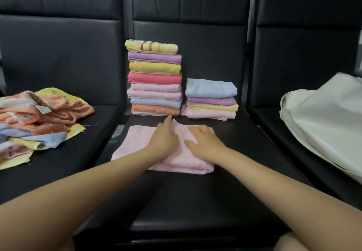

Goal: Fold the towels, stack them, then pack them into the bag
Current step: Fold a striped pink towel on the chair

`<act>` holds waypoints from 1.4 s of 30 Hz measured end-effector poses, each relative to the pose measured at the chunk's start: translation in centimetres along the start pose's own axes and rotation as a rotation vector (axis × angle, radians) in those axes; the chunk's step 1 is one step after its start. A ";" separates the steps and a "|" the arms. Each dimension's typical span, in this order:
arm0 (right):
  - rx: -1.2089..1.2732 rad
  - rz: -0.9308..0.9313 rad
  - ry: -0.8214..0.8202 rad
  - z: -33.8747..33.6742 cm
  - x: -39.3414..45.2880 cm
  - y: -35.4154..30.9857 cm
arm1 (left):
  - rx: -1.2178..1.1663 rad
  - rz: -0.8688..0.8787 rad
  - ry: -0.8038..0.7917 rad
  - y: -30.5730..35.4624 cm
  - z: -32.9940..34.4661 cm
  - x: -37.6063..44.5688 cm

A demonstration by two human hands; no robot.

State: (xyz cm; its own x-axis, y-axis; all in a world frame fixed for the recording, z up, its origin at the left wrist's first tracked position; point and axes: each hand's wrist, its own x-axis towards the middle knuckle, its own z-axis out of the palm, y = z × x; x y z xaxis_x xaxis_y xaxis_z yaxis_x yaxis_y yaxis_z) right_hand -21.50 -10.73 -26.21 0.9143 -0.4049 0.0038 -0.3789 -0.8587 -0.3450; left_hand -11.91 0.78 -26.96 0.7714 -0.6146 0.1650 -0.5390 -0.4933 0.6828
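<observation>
Pink towel [137,143] partly folded on middle black seat [195,201]. Left hand [164,139] and right hand [203,143] flat on it, fingers straight, pressing. Tall folded stack [154,78], short stack [210,99] just behind. Unfolded pile [39,117] left; white bag [323,125] right.

Left hand [163,140]: lay flat, palm down, fingers straight, centre frame.
Right hand [203,140]: lay flat beside it, fingers spread.
Forearms: bare, reached from the lower corners.

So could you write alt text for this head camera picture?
Two hands, left hand and right hand, press flat on a half-folded pink towel on a black seat. Behind stand two folded stacks; unfolded towels lie left, a white bag right.
</observation>
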 end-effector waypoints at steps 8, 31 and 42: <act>-0.160 0.164 -0.017 1.8 0.4 -0.8 | 0.535 0.005 -0.176 -1.2 1.3 0.0; 1.171 0.472 0.128 -5.1 -0.8 -1.6 | -0.603 -0.332 -0.077 1.5 -2.7 -1.0; 0.715 0.009 0.085 -1.2 -1.0 -5.2 | -0.837 -0.544 -0.165 -0.6 -4.7 -1.0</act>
State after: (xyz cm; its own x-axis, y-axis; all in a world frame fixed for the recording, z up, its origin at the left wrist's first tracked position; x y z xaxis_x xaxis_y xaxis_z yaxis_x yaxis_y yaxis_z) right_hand -20.55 -6.21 -23.28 0.8864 -0.4590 0.0610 -0.1733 -0.4511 -0.8755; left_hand -10.79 4.60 -24.22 0.7515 -0.5434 -0.3741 0.3307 -0.1805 0.9263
